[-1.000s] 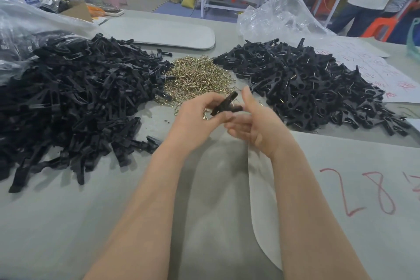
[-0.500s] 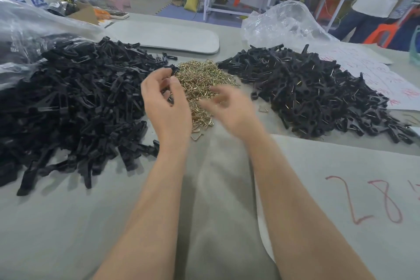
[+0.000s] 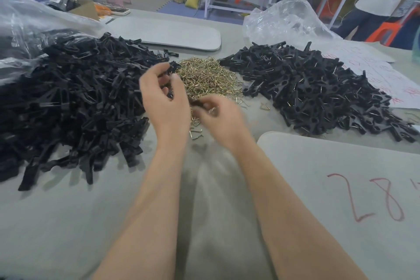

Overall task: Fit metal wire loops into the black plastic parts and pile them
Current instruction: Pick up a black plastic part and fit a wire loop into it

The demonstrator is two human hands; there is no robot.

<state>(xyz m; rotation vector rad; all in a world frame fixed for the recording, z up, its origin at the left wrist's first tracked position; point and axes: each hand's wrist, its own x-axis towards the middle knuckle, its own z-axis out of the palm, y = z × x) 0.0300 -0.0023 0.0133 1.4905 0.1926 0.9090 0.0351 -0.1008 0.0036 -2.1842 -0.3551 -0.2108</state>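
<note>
Head view, centre frame: my left hand (image 3: 163,100), fingers loosely curled, and blurred right hand (image 3: 219,116), grip indiscernible, cover wire loops (image 3: 209,75) between black parts (image 3: 68,98) left and fitted pile (image 3: 306,88) right.

Black plastic parts (image 3: 79,98); gold wire loops (image 3: 206,77); grey table (image 3: 68,223); red numerals (image 3: 375,200).

Soft even light; motion-blurred right hand (image 3: 218,116).

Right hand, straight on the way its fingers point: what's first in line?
Probably the wire loop heap: the blurred right hand aims forward-left at its near edge. Depth is unclear; the left hand sits close beside that line.
</note>
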